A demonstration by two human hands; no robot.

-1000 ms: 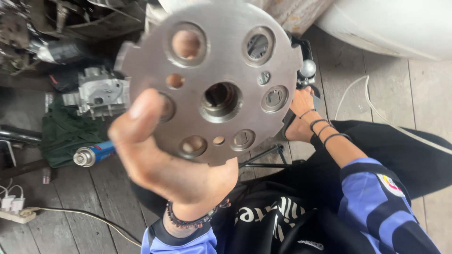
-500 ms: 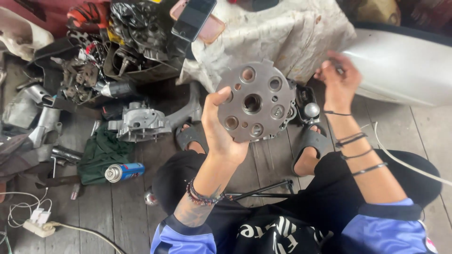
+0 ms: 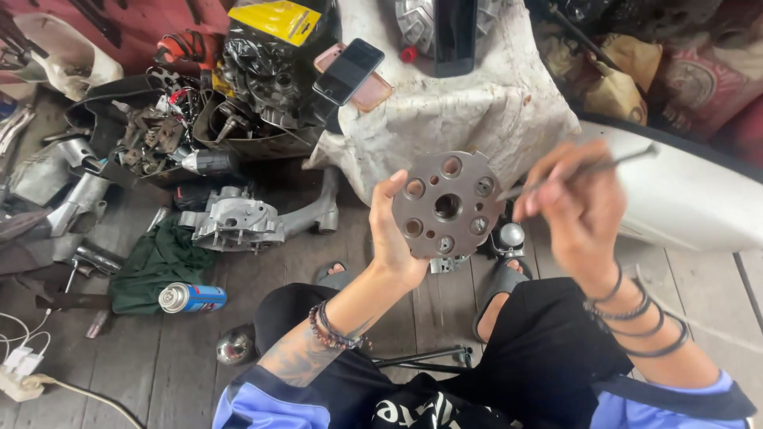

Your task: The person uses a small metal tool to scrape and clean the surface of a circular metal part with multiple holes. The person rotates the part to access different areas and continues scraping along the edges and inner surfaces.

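Note:
My left hand [image 3: 392, 235] holds up a round grey metal plate [image 3: 447, 205] by its left edge; the plate has a centre hole and several smaller holes around it. My right hand [image 3: 578, 208] is blurred, to the right of the plate, and grips a thin metal rod [image 3: 598, 168] whose tip points at the plate's right rim. Both wrists wear bead or band bracelets. I sit on a plank floor with my sandalled feet under the plate.
A silver engine casing [image 3: 238, 222], a green cloth [image 3: 156, 262] and a blue spray can [image 3: 191, 298] lie at the left. Tools and parts are piled behind them. A phone [image 3: 347, 71] rests on a white covered block [image 3: 445, 111]. A white curved panel [image 3: 683, 199] lies at the right.
My left hand has moved the plate away from my face, out to arm's length. My right hand has come up from the floor with the rod, beside the plate.

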